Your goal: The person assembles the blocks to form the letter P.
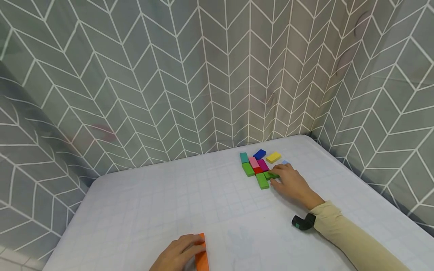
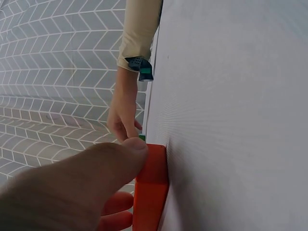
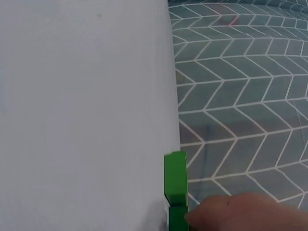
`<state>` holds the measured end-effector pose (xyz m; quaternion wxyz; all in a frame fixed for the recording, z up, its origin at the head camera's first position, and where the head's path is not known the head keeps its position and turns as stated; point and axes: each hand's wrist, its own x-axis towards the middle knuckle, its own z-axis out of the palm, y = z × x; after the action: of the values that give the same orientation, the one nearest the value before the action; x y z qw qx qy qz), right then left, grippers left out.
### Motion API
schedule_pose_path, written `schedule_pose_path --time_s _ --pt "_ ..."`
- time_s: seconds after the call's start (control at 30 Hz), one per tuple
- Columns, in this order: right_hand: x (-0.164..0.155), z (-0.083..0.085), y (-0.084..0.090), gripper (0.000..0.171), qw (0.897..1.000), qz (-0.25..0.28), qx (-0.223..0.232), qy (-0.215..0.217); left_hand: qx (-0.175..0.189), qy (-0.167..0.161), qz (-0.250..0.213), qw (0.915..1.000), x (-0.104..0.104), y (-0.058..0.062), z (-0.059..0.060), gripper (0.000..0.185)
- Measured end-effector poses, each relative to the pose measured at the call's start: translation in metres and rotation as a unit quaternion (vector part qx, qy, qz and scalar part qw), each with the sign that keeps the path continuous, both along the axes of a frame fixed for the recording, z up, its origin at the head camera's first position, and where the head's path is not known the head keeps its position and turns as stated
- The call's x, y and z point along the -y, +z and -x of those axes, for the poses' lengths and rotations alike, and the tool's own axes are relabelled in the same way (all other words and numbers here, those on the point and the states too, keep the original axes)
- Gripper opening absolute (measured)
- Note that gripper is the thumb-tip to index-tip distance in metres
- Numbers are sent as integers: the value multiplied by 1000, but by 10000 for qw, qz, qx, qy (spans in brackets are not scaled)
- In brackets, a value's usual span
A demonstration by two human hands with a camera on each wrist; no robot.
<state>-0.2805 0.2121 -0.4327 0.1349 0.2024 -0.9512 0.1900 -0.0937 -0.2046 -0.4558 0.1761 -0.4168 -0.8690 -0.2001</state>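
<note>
At the near edge of the head view my left hand (image 1: 178,253) holds an orange block (image 1: 202,259) lying on the table. In the left wrist view the thumb (image 2: 134,149) lies against the orange block's edge, with two curled fingers beside it. Far over to the right, my right hand (image 1: 292,181) pinches a green block (image 1: 270,175) at the side of a cluster of coloured blocks. Another green block (image 1: 262,181) lies just nearer, and a red block (image 1: 258,170) is beside them. The right wrist view has the thumb (image 3: 226,211) against the darker green block (image 3: 178,219).
The cluster also has a third green block (image 1: 248,169), a teal block (image 1: 244,157), a pink block (image 1: 253,162) and a magenta block (image 1: 263,165). Behind lie a blue block (image 1: 259,154) and a yellow block (image 1: 273,157). A light blue block (image 1: 285,162) shows behind the right hand. Patterned curtains (image 1: 203,75) border the white table (image 1: 152,210).
</note>
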Motion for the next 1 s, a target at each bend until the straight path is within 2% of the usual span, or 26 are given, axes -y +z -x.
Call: schedule_pose_path --time_s 0.13,0.2,0.5,0.67,0.83,0.93,1.0 --pt "-4 2 3 14 9995 215 252 -1 -47 -16 4 10000 0 -1 0 46" --pt "-7 2 6 11 9983 374 449 -49 -80 -16 2 10000 0 -2 0 46" --pt "-13 4 19 25 9913 -57 1137 -667 -151 -177 -43 9997 2 -1 1 48" --pt "-11 4 24 35 9871 -116 1359 -836 16 59 100 9999 3 4 1 53" --pt "-8 1 29 50 9854 -214 1402 -941 125 160 200 9996 5 6 -1 55" --pt "3 -5 31 56 9895 -196 1118 -895 170 101 197 9996 5 5 -2 52" --pt "16 -12 33 59 9939 27 871 -681 196 71 185 9996 6 5 -2 51"
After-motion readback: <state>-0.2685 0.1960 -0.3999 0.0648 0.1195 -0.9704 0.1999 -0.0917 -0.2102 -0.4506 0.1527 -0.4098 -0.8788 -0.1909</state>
